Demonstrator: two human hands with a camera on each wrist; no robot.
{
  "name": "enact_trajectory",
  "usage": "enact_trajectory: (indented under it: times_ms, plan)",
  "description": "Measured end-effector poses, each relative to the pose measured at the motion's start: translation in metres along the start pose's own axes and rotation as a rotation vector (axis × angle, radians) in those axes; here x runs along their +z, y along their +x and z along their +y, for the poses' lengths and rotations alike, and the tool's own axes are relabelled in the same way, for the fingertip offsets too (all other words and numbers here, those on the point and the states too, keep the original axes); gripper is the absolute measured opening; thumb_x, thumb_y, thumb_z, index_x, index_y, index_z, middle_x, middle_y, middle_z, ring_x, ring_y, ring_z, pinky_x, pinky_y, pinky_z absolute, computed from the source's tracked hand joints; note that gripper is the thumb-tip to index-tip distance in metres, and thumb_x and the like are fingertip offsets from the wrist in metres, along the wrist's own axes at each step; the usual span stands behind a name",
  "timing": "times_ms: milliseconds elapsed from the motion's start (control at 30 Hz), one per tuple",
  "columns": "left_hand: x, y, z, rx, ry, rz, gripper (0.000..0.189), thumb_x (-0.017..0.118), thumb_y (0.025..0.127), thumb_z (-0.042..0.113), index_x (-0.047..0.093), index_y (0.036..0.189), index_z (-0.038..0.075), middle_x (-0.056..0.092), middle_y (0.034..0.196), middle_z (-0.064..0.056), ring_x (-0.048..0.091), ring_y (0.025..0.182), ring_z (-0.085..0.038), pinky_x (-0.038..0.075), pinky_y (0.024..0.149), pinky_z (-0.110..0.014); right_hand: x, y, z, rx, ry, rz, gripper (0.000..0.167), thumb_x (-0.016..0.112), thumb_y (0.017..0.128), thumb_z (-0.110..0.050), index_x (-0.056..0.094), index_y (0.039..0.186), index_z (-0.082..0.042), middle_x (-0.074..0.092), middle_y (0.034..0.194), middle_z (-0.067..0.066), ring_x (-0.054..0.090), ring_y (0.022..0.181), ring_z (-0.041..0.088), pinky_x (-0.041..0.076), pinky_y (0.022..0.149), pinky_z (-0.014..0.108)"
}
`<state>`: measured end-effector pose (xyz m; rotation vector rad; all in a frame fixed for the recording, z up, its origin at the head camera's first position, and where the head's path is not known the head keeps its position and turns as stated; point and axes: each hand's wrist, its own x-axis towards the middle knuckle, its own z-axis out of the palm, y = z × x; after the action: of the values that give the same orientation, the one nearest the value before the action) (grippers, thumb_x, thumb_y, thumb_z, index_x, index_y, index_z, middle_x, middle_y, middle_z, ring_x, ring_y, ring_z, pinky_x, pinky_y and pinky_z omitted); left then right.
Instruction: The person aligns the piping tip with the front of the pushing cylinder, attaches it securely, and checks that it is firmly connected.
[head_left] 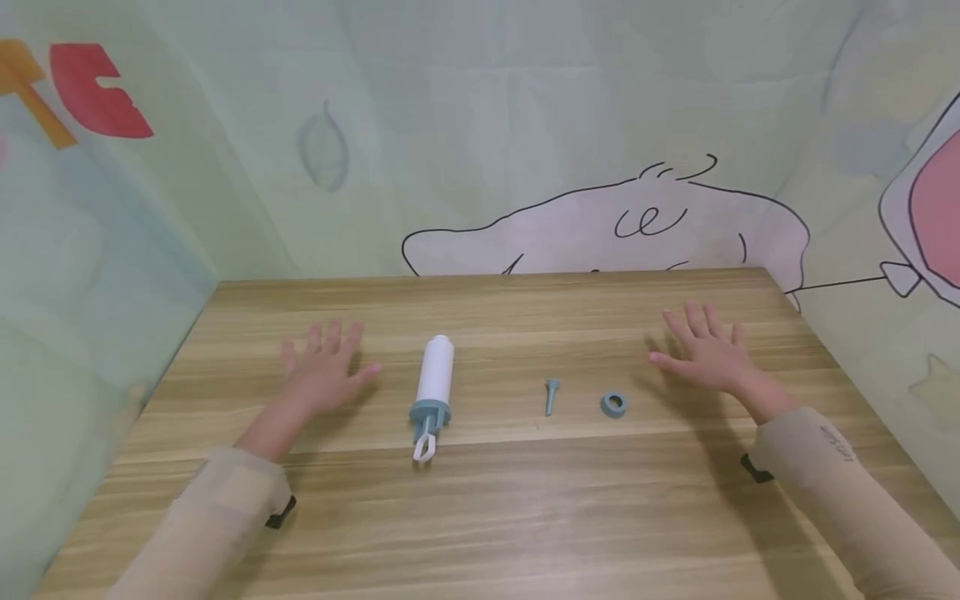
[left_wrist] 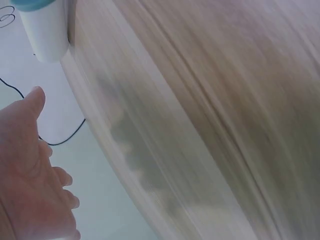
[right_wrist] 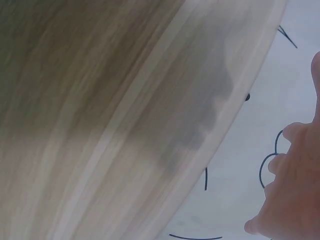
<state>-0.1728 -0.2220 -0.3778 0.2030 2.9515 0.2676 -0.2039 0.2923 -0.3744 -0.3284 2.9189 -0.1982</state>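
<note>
Beige-cuffed, the person's left hand (head_left: 324,377) is holding its fingers straight and wide apart, its thumb pointing toward a smooth white cylinder with a blue-grey collar and a white loop handle (head_left: 436,371). The right hand (head_left: 708,358) is likewise fanning its fingers, nearest to a small blue-grey ring (head_left: 613,405); both hands are gripping nothing. Palms are facing down, and the forearms (head_left: 210,517) are slanting forward and inward above a wood-grain tabletop (head_left: 525,517). Near the left thumb, the cylinder is lying with its long axis running away from the person, leaning slightly rightward; its handle is pointing back at the person, its white end toward the far edge. Between cylinder and ring, a thin blue-grey pin (head_left: 551,400) is lying lengthwise, its wider head facing away.
</note>
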Motion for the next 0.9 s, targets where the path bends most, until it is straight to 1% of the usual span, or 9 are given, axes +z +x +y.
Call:
enact_trajectory:
  times_ms: [133, 233, 333, 433, 500, 567, 700, 900]
  plan:
    - [0.001, 0.003, 0.01, 0.015, 0.004, 0.006, 0.08, 0.028, 0.085, 0.063, 0.003, 0.143, 0.013, -0.006, 0.146, -0.022, -0.01, 0.13, -0.046, -0.016, 0.093, -0.066, 0.001, 0.0, -0.004, -0.017, -0.004, 0.01, 0.083, 0.036, 0.083, -0.062, 0.001, 0.143, -0.015, -0.014, 0.145, 0.02, -0.022, 0.129, 0.04, -0.013, 0.091, 0.069]
    - [0.001, 0.004, 0.016, 0.025, 0.0, 0.003, 0.081, 0.025, 0.084, 0.065, 0.002, 0.143, 0.014, -0.006, 0.146, -0.021, -0.01, 0.13, -0.046, -0.017, 0.093, -0.066, 0.001, -0.001, -0.008, -0.029, 0.003, 0.013, 0.084, 0.035, 0.083, -0.064, 0.001, 0.143, -0.016, -0.014, 0.145, 0.02, -0.022, 0.129, 0.039, -0.013, 0.091, 0.069]
    - [0.001, 0.005, 0.022, 0.034, -0.002, -0.004, 0.083, 0.021, 0.082, 0.069, 0.002, 0.143, 0.015, -0.006, 0.146, -0.02, -0.011, 0.13, -0.045, -0.018, 0.093, -0.064, 0.001, -0.002, -0.012, -0.041, 0.004, 0.021, 0.086, 0.035, 0.081, -0.066, 0.003, 0.143, -0.016, -0.013, 0.146, 0.019, -0.019, 0.13, 0.04, -0.012, 0.092, 0.069]
    - [0.001, 0.006, 0.029, 0.042, -0.014, -0.012, 0.082, 0.023, 0.083, 0.067, 0.002, 0.143, 0.016, -0.007, 0.146, -0.019, -0.012, 0.131, -0.044, -0.019, 0.094, -0.063, 0.002, -0.002, -0.016, -0.06, -0.006, 0.03, 0.086, 0.036, 0.081, -0.066, 0.003, 0.143, -0.016, -0.011, 0.146, 0.019, -0.016, 0.131, 0.04, -0.012, 0.093, 0.069]
    - [0.001, 0.007, 0.034, 0.05, -0.023, -0.011, 0.079, 0.027, 0.084, 0.064, 0.002, 0.143, 0.017, -0.007, 0.147, -0.018, -0.012, 0.131, -0.043, -0.019, 0.094, -0.063, 0.002, -0.003, -0.02, -0.072, -0.014, 0.031, 0.086, 0.036, 0.081, -0.066, 0.002, 0.143, -0.016, -0.012, 0.146, 0.018, -0.016, 0.131, 0.04, -0.012, 0.093, 0.069]
    - [0.002, 0.008, 0.039, 0.06, -0.023, -0.009, 0.077, 0.03, 0.086, 0.061, 0.004, 0.143, 0.017, -0.006, 0.147, -0.018, -0.011, 0.131, -0.043, -0.017, 0.095, -0.063, 0.003, -0.003, -0.023, -0.083, -0.024, 0.03, 0.086, 0.035, 0.081, -0.067, 0.002, 0.143, -0.017, -0.012, 0.146, 0.018, -0.017, 0.131, 0.039, -0.012, 0.093, 0.068]
    - [0.002, 0.009, 0.05, 0.085, -0.014, 0.004, 0.076, 0.033, 0.086, 0.059, 0.008, 0.143, 0.015, -0.002, 0.147, -0.018, -0.007, 0.132, -0.043, -0.012, 0.096, -0.066, 0.006, -0.004, -0.028, -0.106, -0.033, 0.029, 0.087, 0.036, 0.08, -0.067, 0.004, 0.143, -0.017, -0.013, 0.147, 0.016, -0.018, 0.132, 0.038, -0.012, 0.095, 0.067]
    - [0.003, 0.009, 0.067, 0.131, -0.037, 0.035, 0.076, 0.038, 0.086, 0.057, 0.015, 0.142, 0.012, 0.006, 0.147, -0.019, -0.001, 0.133, -0.042, -0.007, 0.097, -0.067, 0.01, -0.004, -0.036, -0.167, -0.02, 0.055, 0.088, 0.044, 0.078, -0.064, 0.01, 0.143, -0.016, -0.007, 0.148, 0.018, -0.011, 0.134, 0.037, -0.005, 0.096, 0.068]
